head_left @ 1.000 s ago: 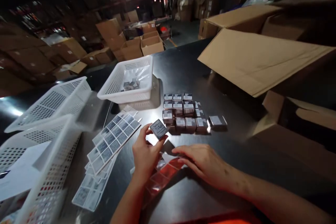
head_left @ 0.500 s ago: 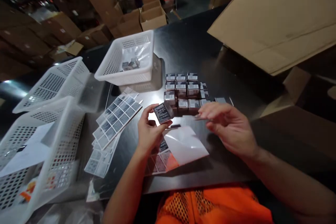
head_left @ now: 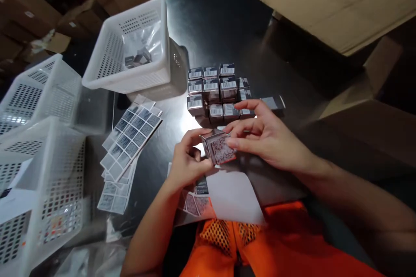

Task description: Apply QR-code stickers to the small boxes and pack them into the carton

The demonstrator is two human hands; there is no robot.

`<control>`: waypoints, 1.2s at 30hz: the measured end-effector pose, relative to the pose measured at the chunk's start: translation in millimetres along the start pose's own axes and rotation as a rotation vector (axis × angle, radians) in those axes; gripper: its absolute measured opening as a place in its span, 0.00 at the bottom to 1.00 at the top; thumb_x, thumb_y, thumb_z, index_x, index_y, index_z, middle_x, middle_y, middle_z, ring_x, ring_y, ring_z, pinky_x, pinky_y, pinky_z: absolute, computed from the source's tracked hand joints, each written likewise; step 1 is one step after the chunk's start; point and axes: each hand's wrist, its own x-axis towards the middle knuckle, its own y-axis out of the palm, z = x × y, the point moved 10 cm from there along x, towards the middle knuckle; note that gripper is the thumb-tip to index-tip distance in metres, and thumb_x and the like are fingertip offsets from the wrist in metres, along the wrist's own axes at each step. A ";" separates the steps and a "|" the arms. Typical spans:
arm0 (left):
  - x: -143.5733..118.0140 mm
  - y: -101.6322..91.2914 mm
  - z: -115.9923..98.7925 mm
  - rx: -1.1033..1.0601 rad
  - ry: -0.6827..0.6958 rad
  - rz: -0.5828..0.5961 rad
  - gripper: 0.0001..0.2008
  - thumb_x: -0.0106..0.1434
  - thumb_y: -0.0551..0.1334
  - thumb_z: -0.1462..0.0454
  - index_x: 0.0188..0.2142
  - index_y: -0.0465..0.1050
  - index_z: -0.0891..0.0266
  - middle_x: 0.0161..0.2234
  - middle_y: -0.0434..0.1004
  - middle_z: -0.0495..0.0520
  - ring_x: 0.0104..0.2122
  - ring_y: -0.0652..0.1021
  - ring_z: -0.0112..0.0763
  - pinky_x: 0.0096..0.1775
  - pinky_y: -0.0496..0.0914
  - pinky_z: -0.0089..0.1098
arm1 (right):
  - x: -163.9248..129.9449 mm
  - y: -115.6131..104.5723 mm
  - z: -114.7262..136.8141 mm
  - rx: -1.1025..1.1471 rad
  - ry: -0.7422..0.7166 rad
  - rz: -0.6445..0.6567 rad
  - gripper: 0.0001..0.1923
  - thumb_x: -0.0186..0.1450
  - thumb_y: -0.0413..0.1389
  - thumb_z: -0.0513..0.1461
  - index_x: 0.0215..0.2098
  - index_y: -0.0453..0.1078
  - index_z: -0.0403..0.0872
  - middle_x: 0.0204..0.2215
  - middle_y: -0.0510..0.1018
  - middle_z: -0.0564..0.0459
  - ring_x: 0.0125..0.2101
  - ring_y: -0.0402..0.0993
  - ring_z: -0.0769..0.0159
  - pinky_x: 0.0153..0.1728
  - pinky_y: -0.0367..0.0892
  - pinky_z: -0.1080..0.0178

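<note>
My left hand (head_left: 186,162) is closed around the left side of a small box (head_left: 221,148), thumb below and fingers above. A speckled face of the box is turned up toward me. My right hand (head_left: 271,140) has its thumb and fingertips closed on the box's right edge. Under the hands lies a label sheet (head_left: 237,192), with several labels on its left part and bare white backing on the right. Just beyond stand rows of similar small boxes (head_left: 211,88) with barcodes on top. Several more label sheets (head_left: 131,136) lie overlapping to the left.
A white basket (head_left: 130,78) holding a few small boxes and clear plastic stands behind on the left. Two more white baskets (head_left: 66,173) line the left side. At the right are large cardboard cartons (head_left: 334,8). A flat grey piece (head_left: 270,103) lies beside the box rows.
The box in my left hand has turned, so a speckled face shows instead of the dark printed one. My right hand has moved left onto the box. The view has tilted down.
</note>
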 end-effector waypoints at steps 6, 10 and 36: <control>-0.2 0.4 -1.2 -0.022 -0.002 -0.019 0.28 0.44 0.68 0.71 0.47 0.74 0.56 0.40 0.83 0.47 0.14 0.58 0.10 0.16 0.50 0.18 | -0.3 -2.9 -3.7 -0.017 -0.002 -0.039 0.35 0.54 0.73 0.41 0.50 0.58 0.53 0.25 0.78 0.60 0.48 0.81 0.59 0.43 0.79 0.60; 0.2 1.9 -2.2 -0.043 0.027 -0.011 0.28 0.45 0.69 0.72 0.48 0.74 0.55 0.39 0.83 0.46 0.14 0.58 0.09 0.15 0.50 0.17 | -0.6 -2.7 -4.2 -0.012 0.000 -0.039 0.33 0.54 0.73 0.40 0.49 0.58 0.52 0.25 0.78 0.61 0.48 0.81 0.59 0.44 0.78 0.60; -0.5 2.3 -2.4 -0.070 0.018 0.004 0.29 0.46 0.69 0.72 0.49 0.75 0.55 0.41 0.82 0.47 0.14 0.59 0.09 0.15 0.50 0.19 | 0.5 -2.7 -10.8 -0.015 0.056 -0.007 0.32 0.55 0.72 0.39 0.50 0.59 0.52 0.28 0.79 0.61 0.39 0.81 0.63 0.41 0.75 0.61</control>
